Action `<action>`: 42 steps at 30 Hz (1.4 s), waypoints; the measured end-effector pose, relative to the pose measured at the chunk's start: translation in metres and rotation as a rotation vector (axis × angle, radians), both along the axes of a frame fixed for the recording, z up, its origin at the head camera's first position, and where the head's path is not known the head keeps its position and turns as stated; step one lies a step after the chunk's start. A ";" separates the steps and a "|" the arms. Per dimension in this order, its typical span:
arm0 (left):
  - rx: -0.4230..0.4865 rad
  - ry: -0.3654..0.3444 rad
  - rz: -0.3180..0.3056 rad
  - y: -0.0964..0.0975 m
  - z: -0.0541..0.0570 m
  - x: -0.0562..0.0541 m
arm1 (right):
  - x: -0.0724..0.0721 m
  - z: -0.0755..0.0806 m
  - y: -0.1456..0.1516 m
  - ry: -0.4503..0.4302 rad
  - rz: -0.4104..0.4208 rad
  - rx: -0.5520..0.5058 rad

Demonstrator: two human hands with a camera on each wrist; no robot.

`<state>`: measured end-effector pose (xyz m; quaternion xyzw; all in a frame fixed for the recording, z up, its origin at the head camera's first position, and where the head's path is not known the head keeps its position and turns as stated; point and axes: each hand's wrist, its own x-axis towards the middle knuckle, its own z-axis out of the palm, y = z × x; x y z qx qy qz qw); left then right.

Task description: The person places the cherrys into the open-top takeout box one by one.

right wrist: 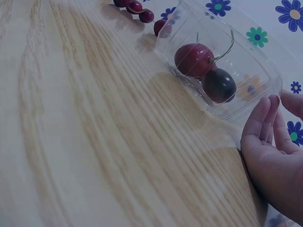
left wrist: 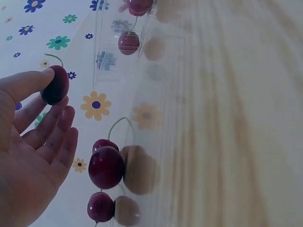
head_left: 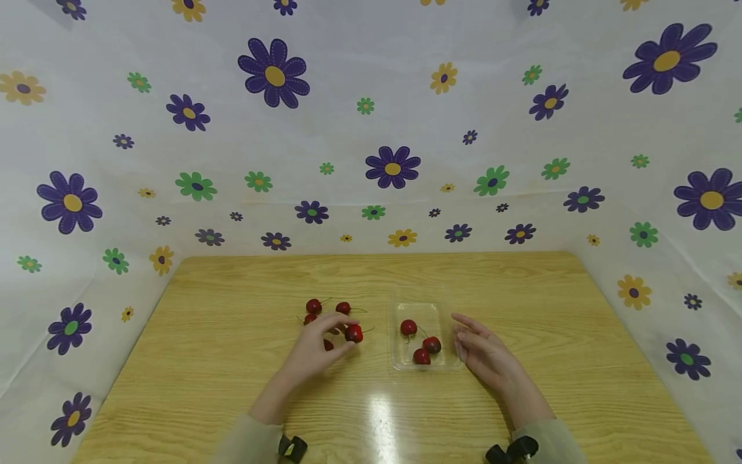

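Observation:
My left hand (head_left: 315,348) pinches a dark red cherry (head_left: 353,333) between thumb and fingers, its green stem sticking up in the left wrist view (left wrist: 56,85). Other stemmed cherries (head_left: 313,306) lie on the table around and behind that hand, some partly covered by it. To the right stands a clear plastic container (head_left: 397,361) with three cherries (head_left: 408,328) inside. My right hand (head_left: 489,357) is at the container's right side, fingers fairly straight. In the right wrist view its fingertips (right wrist: 273,100) are by the rim; whether they touch it is hard to tell.
Both hands are over a wood-grain table (head_left: 232,386). A white sheet with printed flowers (head_left: 324,129) rises behind the table and along its left and right sides. Dark wrist-worn devices (head_left: 292,449) sit at both cuffs.

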<state>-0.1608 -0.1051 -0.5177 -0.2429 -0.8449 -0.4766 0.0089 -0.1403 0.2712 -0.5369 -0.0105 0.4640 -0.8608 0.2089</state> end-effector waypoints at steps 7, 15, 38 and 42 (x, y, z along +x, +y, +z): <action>0.013 0.055 -0.027 0.014 0.006 -0.003 | 0.000 0.000 0.000 0.005 0.002 -0.011; -0.004 0.052 -0.060 0.028 0.010 -0.005 | 0.000 0.000 -0.001 -0.005 -0.007 -0.003; -0.028 0.048 -0.172 0.075 0.007 -0.001 | -0.002 -0.003 0.000 0.011 0.011 -0.034; -0.041 0.054 -0.194 0.080 0.008 -0.001 | -0.002 -0.004 0.000 0.014 0.013 -0.036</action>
